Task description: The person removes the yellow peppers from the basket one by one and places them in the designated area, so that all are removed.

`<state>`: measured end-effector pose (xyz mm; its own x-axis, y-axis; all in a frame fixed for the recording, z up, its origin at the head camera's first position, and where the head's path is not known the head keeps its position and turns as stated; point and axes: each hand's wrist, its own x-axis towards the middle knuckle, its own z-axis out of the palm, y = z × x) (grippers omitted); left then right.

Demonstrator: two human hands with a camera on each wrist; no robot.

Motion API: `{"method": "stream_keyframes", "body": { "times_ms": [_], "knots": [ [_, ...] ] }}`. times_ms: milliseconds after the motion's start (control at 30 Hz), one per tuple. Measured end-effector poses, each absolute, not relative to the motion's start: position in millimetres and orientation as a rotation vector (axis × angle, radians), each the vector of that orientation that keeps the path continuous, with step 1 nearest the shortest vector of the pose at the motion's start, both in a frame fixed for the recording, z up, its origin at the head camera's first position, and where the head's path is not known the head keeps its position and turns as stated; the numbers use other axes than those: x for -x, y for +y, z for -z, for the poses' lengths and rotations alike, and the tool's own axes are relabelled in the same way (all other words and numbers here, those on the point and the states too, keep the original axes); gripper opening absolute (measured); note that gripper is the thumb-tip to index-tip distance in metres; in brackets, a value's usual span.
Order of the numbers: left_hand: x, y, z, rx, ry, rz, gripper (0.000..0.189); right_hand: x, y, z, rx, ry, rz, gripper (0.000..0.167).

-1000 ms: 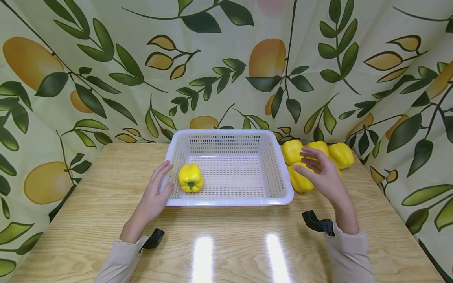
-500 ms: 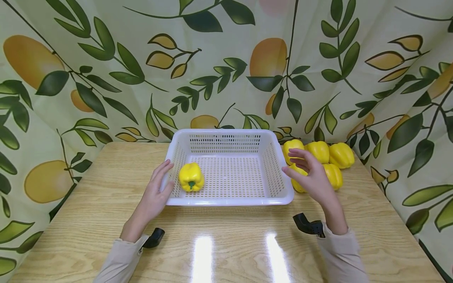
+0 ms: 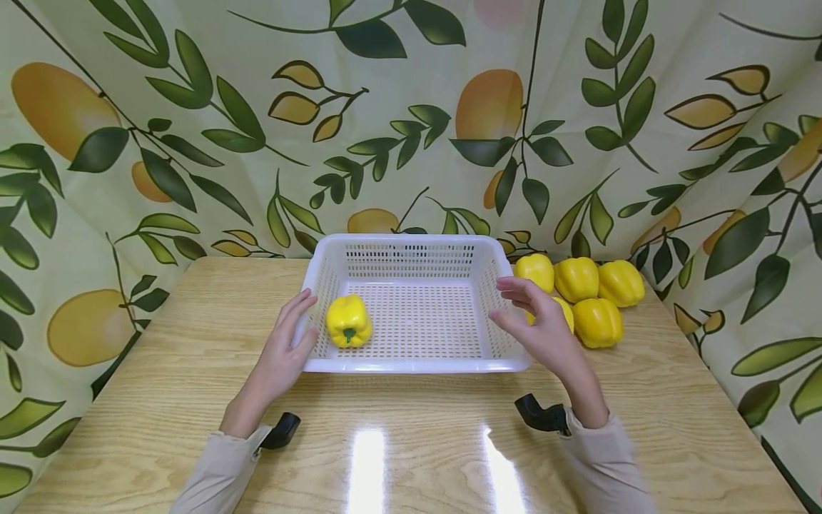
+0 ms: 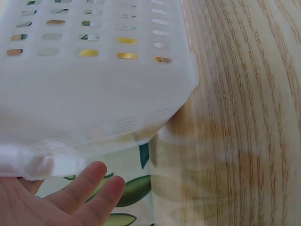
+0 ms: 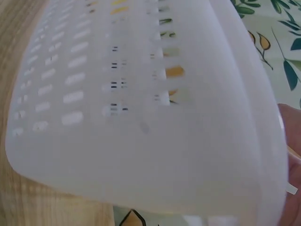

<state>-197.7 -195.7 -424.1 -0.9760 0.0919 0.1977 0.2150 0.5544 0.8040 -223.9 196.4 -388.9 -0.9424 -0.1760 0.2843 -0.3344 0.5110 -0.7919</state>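
A white slotted plastic basket [image 3: 416, 366] stands on the table, one yellow bell pepper [image 3: 349, 321] inside near its left wall, green stem facing me. My left hand [image 3: 282, 350] rests at the basket's left rim, thumb and fingers spread. In the left wrist view, two extended fingertips [image 4: 96, 172] show past the rim. My right hand [image 3: 539, 328] reaches over the right rim, fingers spread and slightly bent, holding nothing. The right wrist view is mostly filled by the basket's outer wall [image 5: 188, 155]; only part of that hand shows at the right edge.
Several yellow bell peppers [image 3: 597, 323] lie right of the basket, one partly hidden behind my right hand. A leaf-and-fruit patterned cloth [image 3: 411, 193] hangs behind the wooden table [image 3: 424, 435]. Each sleeve carries a black wrist mount [image 3: 280, 431].
My right hand has moved left, from over the peppers to the basket's right rim, uncovering more peppers. The left hand, the basket and the pepper in it keep their places.
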Motion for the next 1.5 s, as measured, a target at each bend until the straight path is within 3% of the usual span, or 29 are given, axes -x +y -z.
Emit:
{"method": "stream_keyframes", "body": {
  "times_ms": [733,1100,1500],
  "knots": [
    [197.2,-195.0,423.0,0.275,-2.636,1.401,0.052,210.4,153.7,386.4,-0.729,-2.564,-1.32,0.047],
    [197.9,-196.6,424.8,0.296,-2.624,1.408,0.053,220.9,125.6,375.0,-0.986,-2.571,-1.162,0.046],
    [197.4,-195.5,423.9,0.314,-2.601,1.414,0.051,230.0,105.1,381.0,-1.037,-2.686,-1.181,0.045]
  ]
}}
